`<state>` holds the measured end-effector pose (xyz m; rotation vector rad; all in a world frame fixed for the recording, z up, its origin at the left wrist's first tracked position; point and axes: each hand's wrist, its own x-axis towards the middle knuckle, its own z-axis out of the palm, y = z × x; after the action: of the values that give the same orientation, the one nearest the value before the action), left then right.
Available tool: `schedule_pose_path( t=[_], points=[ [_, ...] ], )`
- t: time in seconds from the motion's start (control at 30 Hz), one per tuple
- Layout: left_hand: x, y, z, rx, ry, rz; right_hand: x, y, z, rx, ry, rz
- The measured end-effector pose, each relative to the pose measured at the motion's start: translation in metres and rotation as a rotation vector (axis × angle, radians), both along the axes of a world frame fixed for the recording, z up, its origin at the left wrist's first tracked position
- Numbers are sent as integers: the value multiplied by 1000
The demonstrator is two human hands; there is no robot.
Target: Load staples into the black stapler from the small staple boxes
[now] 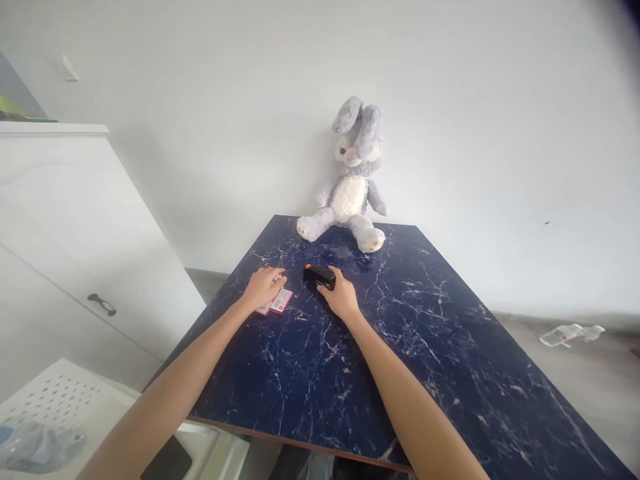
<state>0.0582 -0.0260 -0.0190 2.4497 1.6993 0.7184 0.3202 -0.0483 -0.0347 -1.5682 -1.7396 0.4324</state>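
My left hand (263,289) lies over several small red-and-white packets (281,301) on the left part of the dark blue marbled table (320,373). Its thumb and fingers are apart, and a printed patch shows between them; the palm hides the rest of the packets. To the right, my right hand (342,295) is closed around one end of a black oblong object (318,275) with a bit of orange at its far left end. That object is at the tabletop, and its exact kind does not show.
A grey-and-white plush rabbit (349,199) sits at the table's back edge against the wall. On the left stands a white cabinet (65,220) with a dark handle. A perforated white surface (60,400) holds a clear plastic bag. A crumpled plastic bottle (570,335) lies on the floor at right.
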Motion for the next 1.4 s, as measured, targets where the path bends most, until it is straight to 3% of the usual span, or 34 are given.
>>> schedule_pose_path(
  t=[0.1, 0.27, 0.43, 0.53, 0.7, 0.77, 0.87, 0.93, 1.03, 1.07, 1.4],
  points=[
    [20, -12, -2, 19, -46, 0, 2, 1, -1, 5, 49, 3],
    [65, -42, -3, 85, -239, -149, 5, 4, -5, 7, 120, 42],
    [94, -71, 4, 157, -357, -213, 19, 7, -4, -4, 195, 262],
    [106, -82, 10, 113, -363, -283, 33, 8, 2, -23, 208, 413],
    [122, -91, 18, 39, -447, -436, 49, 1, 8, -68, 184, 485],
    [119, -87, 19, 121, -496, -374, 52, -4, 8, -58, 192, 464],
    [98, -68, 15, 231, -560, -107, 55, -11, 4, -28, 226, 387],
    [77, -49, 12, 117, -546, -31, 57, -13, 2, -25, 243, 367],
    [49, -26, 9, -336, -409, -242, 58, -14, -1, -27, 263, 359],
    [43, -22, 10, -405, -374, -292, 58, -14, -2, -21, 275, 351],
    [42, -16, 10, -483, -456, -297, 73, -22, -11, -7, 428, 195]
  ],
)
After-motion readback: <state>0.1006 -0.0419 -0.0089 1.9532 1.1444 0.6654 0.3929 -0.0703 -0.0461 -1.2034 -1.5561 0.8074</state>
